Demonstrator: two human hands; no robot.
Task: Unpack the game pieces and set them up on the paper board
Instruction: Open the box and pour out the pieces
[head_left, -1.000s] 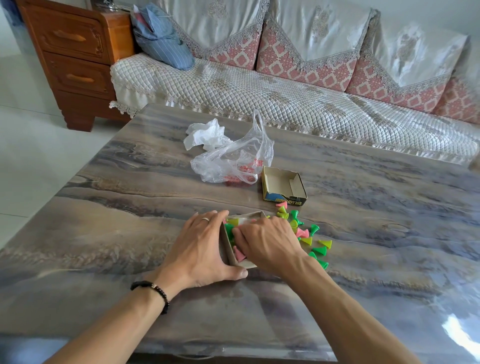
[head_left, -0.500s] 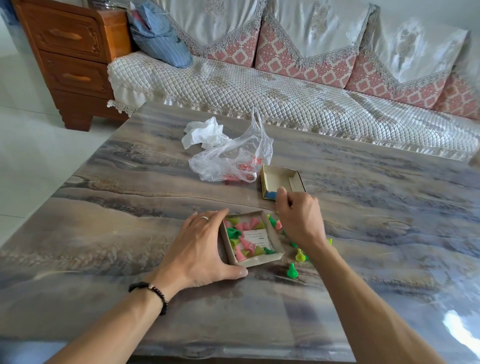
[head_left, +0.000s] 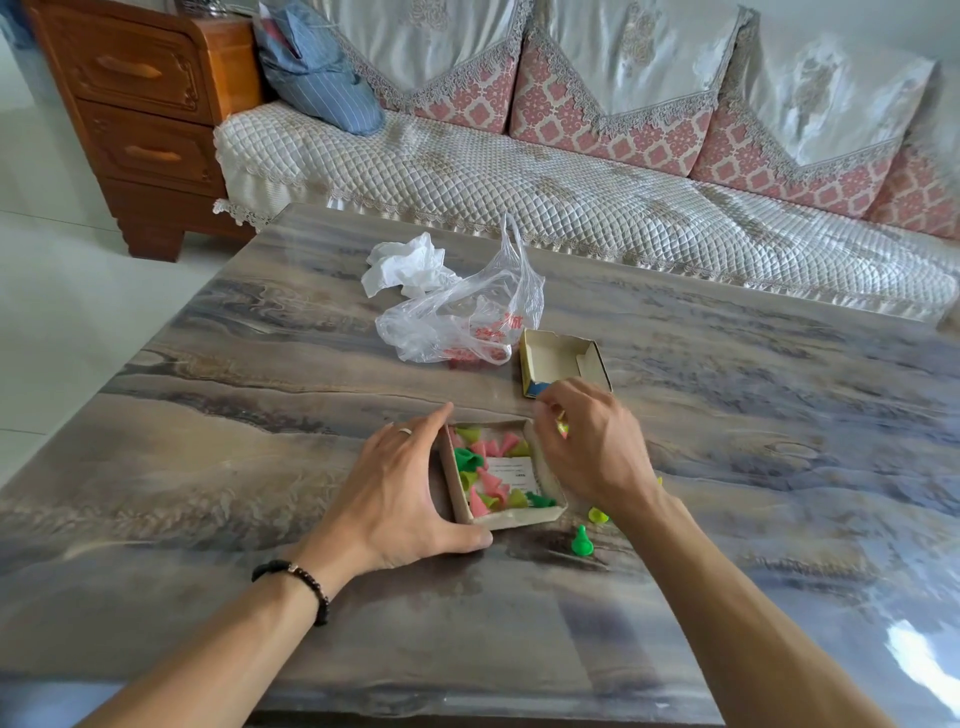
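Here, left hand (head_left: 395, 493) bracing box (head_left: 511, 517)

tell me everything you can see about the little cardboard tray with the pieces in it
The shallow open beige cardboard tray lies flat on the marbled table, slightly askew. It holds small pink, green and yellow-green cone pieces over a white printed slip. The left hand braces its left wall; the right hand hovers at its right edge.

The small open box (head_left: 511, 519) is taken as landmark on the table (head_left: 208, 415). Game pieces (head_left: 488, 473) are held in it. Behind it a plastic bag (head_left: 457, 322) is set, a box lid (head_left: 561, 358) behind-right, and two loose pieces (head_left: 582, 540) right.
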